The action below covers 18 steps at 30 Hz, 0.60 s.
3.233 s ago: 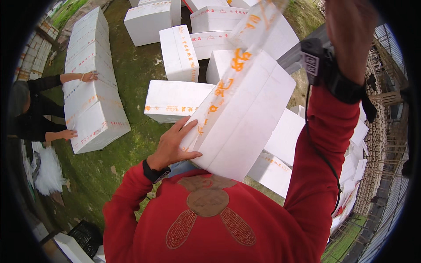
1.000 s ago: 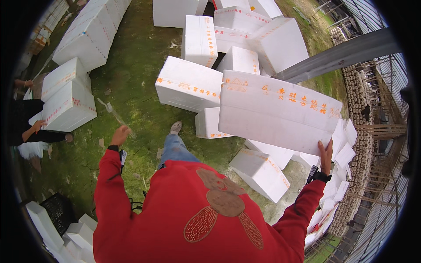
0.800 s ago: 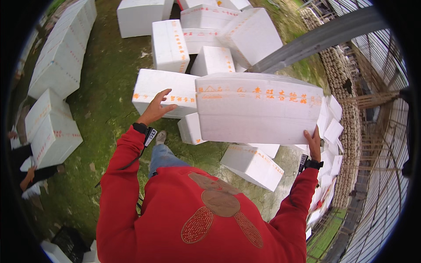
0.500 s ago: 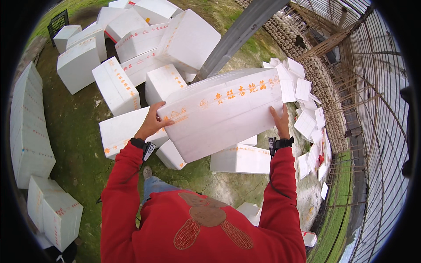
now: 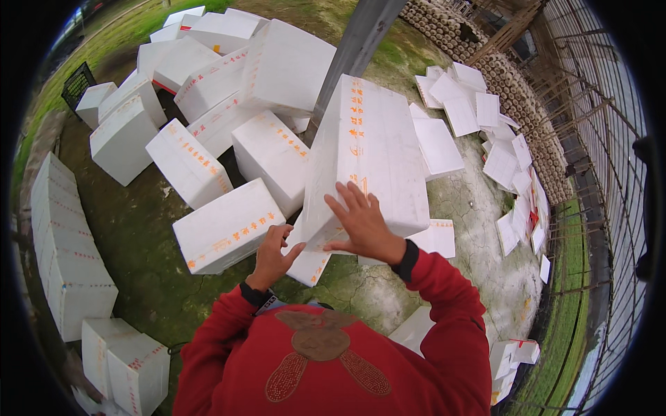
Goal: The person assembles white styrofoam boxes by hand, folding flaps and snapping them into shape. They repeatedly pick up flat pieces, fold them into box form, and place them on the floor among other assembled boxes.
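Observation:
Straight ahead of me a large white foam box (image 5: 385,156) with orange print along one edge stands turned, its long side running away from me. My right hand (image 5: 364,225) lies with fingers spread over its near end, overlapping the printed edge. At the box's lower left corner is my left hand (image 5: 274,258), thumb apart from loosely bent fingers, nothing held in it; whether it touches the foam I cannot tell. A smaller printed white box (image 5: 309,267) shows partly beneath the large one. Just left of my left hand sits another white foam box (image 5: 229,225).
Many white foam boxes (image 5: 125,142) are heaped ahead and left. A row of boxes (image 5: 76,256) lines the far left. A slanted metal post (image 5: 354,52) rises behind the large box. White foam lids (image 5: 461,114) lie scattered at the right, near stacked round logs (image 5: 503,90).
The large box has turned from lying crosswise between both hands to pointing away from me. My right hand has swung left to its near end; my left hand has let go and moved lower.

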Motion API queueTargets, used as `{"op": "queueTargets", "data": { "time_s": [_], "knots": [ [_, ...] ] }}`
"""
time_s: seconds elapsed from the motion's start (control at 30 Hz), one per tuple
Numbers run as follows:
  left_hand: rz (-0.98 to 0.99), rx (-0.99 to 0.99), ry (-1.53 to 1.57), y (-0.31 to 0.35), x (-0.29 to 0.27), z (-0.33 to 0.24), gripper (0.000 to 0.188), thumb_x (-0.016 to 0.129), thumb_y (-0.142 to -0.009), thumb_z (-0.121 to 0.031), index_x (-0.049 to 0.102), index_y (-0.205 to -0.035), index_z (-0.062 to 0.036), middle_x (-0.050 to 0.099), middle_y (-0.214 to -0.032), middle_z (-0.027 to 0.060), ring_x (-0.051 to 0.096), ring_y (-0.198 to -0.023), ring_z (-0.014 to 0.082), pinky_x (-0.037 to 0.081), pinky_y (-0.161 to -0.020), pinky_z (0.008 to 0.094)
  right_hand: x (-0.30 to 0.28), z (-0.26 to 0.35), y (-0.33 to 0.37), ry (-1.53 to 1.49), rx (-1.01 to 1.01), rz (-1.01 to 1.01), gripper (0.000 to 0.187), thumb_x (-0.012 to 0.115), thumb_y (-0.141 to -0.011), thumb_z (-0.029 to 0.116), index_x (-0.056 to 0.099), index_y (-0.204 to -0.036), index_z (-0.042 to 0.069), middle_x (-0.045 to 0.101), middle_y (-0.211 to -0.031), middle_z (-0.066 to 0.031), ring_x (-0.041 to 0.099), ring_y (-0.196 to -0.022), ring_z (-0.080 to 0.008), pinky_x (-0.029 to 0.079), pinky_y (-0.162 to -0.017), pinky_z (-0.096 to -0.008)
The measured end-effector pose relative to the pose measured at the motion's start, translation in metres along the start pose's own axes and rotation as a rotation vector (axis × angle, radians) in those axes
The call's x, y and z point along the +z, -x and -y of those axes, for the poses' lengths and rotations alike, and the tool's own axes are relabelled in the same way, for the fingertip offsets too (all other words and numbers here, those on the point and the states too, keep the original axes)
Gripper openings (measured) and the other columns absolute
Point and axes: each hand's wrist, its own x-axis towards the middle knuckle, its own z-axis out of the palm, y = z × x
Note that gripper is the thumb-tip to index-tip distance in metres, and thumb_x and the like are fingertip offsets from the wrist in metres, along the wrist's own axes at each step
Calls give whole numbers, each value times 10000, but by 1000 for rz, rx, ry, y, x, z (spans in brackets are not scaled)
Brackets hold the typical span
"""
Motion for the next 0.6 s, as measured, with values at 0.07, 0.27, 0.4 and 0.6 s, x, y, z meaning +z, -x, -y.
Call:
{"op": "queueTargets", "data": {
  "time_s": [0.07,0.27,0.4,0.6],
  "knots": [
    [-90,295,-21,-4,6,-7,497,757,-782,-200,546,-1210,-61,515,-1192,147,553,-1011,276,476,-801,354,20,16,23,23,50,-46,1024,832,-656,434,303,-1455,72,309,-1466,-225,276,-1358,-447,272,-1045,-611],
    [179,764,-273,-54,47,-56,609,709,-799,-356,495,-1317,-119,389,-1457,122,376,-1344,307,351,-1014,434,29,-30,61,-214,160,-294,1022,852,-640,224,260,-1440,-9,309,-1454,-239,311,-1352,-417,310,-1095,-454],
    [263,885,-372,-91,77,-70,610,694,-799,-390,491,-1304,-115,408,-1443,111,379,-1347,264,348,-983,434,26,-61,80,-371,138,-333,904,801,-696,170,287,-1414,-23,342,-1425,-250,351,-1323,-417,344,-1074,-440],
    [257,925,-442,-95,83,-66,554,714,-757,-407,550,-1234,-178,450,-1381,88,384,-1325,223,357,-912,409,42,-71,90,117,340,-385,1002,756,-626,620,416,-1370,41,368,-1447,-157,290,-1379,-343,228,-1089,-515]
  ]
}}
